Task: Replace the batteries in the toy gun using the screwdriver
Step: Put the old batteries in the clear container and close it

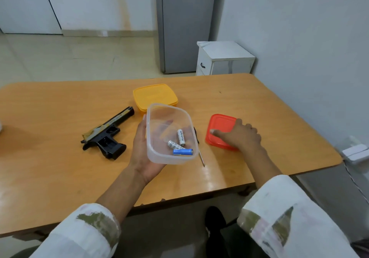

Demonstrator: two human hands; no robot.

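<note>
Broadly, a wooden counter (60,177) fills the middle of the frame from the left edge to the right. Behind it, at upper centre, stands a tall grey cabinet (185,23), and just to its right, against the wall, a small white bedside cabinet (223,57).

On the counter, left of centre, the toy gun (107,135) lies flat on its side. It is black with a gold-coloured slide, its barrel pointing toward the upper right and its grip toward the lower edge; neither of the hands touches it. Near the counter's far middle sits a yellow tub (154,95) with its lid on.

Just below it in the frame, and partly overlapping it, a clear container (153,151) is held above the counter. The left hand (140,147) cradles it palm up, thumb along its left wall and fingers curled beneath, showing through the plastic. To the right a red lid (219,125) lies flat on the counter, with the right hand (241,137) resting on it, fingers straight and spread, thumb stretched toward the left.

The screwdriver (201,157) lies on the counter between container and red lid, its dark handle half hidden behind the container's right wall, its thin metal shaft pointing toward the lower edge.

Inside the container lie three batteries: a white battery (181,137) with dark lettering, a second white battery (174,144) slanted beside it, and a blue battery (182,151) against the near wall.
</note>
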